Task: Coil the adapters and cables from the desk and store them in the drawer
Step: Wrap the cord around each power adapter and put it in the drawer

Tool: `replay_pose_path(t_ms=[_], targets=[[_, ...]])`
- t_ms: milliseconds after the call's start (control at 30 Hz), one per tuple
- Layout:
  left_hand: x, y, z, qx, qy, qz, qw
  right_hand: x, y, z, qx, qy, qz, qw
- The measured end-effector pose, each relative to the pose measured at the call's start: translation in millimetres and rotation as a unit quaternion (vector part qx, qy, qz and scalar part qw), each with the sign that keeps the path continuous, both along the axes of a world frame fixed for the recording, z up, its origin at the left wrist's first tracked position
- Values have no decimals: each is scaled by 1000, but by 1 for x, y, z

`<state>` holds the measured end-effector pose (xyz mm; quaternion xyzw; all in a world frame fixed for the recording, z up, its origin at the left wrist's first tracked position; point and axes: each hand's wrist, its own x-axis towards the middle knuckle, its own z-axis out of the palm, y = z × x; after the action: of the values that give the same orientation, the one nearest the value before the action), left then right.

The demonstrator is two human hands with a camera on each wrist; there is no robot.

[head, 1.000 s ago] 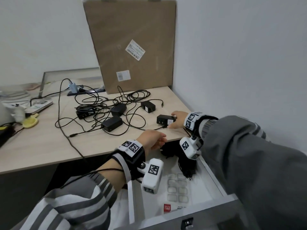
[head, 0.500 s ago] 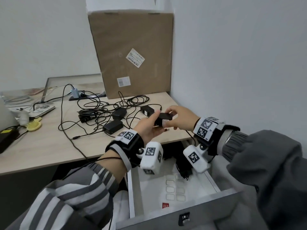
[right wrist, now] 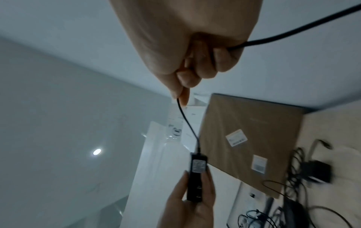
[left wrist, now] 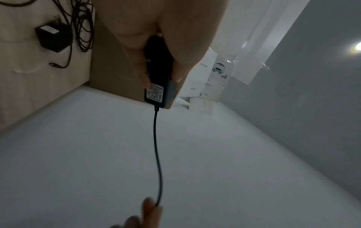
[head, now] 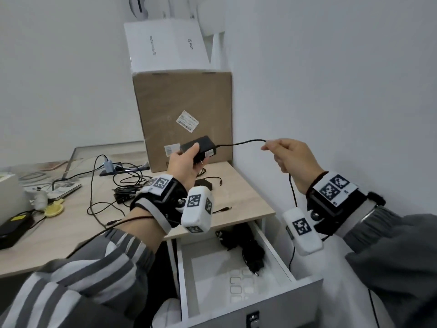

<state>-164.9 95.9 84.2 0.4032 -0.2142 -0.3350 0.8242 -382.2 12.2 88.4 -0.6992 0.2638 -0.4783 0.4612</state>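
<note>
My left hand (head: 186,162) holds a black power adapter (head: 198,147) (left wrist: 159,80) (right wrist: 197,171) up in the air above the desk, fingers wrapped round its body. Its thin black cable (head: 241,143) (left wrist: 157,154) (right wrist: 187,121) runs right to my right hand (head: 287,155), which pinches it between thumb and fingers; the rest hangs down past the right wrist. Several more adapters and tangled cables (head: 132,183) lie on the wooden desk (head: 241,200). The white drawer (head: 267,301) stands pulled out below, with black coiled adapters (head: 246,247) at its back.
A brown cardboard box (head: 184,110) stands against the wall at the desk's back, with a white box (head: 165,46) on top. A white device (head: 56,189), a yellow object (head: 54,209) and a black block (head: 11,226) lie at the left. The wall is close on the right.
Both hands have lifted the adapter off the desk edge. The left hand took over its body and the right hand slid out along the cable, drawing it to the right.
</note>
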Motion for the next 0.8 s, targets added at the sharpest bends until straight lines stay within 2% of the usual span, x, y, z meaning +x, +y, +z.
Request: replay_pose_path(t_ms=[133,233,333,433,533,633,800], targets=[[-20,2,8,36,1,-58,998,7,23,33,-65,13,9,998],[-27,1,6,113,-49,-82,989,15,32,42,-87,30,-5,996],[-33,2,4,129,-76,-85,985,20,35,45,-51,62,-6,997],[-33,4,5,94,-64,-48,992,18,31,43,18,99,-17,995],[-26,7,9,60,-54,-10,997,13,26,40,49,142,-10,989],[-27,13,14,68,-76,-68,992,12,22,37,48,151,28,987],[-37,12,7,156,-114,-110,975,22,28,36,16,159,-27,987]])
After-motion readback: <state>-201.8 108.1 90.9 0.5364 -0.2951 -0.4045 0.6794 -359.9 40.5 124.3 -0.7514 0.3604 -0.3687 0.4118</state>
